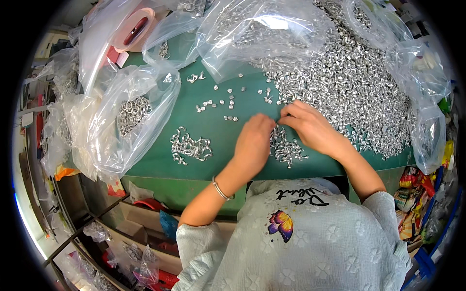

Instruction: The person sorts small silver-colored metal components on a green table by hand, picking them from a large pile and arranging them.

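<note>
Close together at the middle of the green table (218, 165), my two hands bend over small silvery metal parts. My left hand (253, 143) has its fingertips pinched, and what lies between them is hidden. The fingers of my right hand (310, 127) are curled, thumb against fingertips, almost touching the left ones; anything in them is too small to name. Just below the fingertips is a small pile of curved metal pieces (288, 149). Farther left lies a second pile of curved metal pieces (190, 147). Several tiny metal cubes (231, 103) are scattered beyond my left hand.
A large heap of silvery metal parts (359, 87) covers the right side, partly under clear plastic sheeting (262, 29). At left stands a clear bag (145, 140) with metal rings (133, 115). A pink container (150, 15) sits at the back left. Open drawers (145, 225) lie below the table edge.
</note>
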{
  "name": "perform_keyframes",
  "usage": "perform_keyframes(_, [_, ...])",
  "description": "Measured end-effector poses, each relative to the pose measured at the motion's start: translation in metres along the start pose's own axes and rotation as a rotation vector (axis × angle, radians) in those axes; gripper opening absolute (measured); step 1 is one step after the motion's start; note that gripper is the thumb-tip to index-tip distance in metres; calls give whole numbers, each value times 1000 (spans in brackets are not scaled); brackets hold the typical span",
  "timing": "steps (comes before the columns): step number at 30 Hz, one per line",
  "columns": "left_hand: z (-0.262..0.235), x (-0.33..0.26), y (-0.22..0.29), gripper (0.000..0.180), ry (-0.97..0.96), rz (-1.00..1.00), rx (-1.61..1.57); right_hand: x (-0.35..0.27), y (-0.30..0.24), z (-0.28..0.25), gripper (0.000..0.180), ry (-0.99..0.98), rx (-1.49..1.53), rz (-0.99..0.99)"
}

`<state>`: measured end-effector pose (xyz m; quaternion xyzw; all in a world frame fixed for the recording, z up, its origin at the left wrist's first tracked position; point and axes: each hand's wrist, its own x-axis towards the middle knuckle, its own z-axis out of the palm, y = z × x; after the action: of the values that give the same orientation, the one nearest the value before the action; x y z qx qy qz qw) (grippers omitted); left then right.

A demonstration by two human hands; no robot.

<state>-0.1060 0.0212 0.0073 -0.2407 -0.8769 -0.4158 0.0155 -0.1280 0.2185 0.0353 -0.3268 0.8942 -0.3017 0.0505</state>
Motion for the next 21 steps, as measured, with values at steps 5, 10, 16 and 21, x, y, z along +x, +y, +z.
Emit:
perform_keyframes(5, [1,-13,10,28,28,-36,-22,-14,11,-17,31,157,-162,73])
perform_keyframes(10, [-1,37,-3,33,188,116,272,17,27,3,48,206,-428,-29])
perform_keyframes(16, [3,49,-36,26,76,90,215,30,57,-6,30,353,-413,72])
perform_keyframes(21, [-7,55,-44,33,183,12,353,24,70,-26,28,504,-363,187])
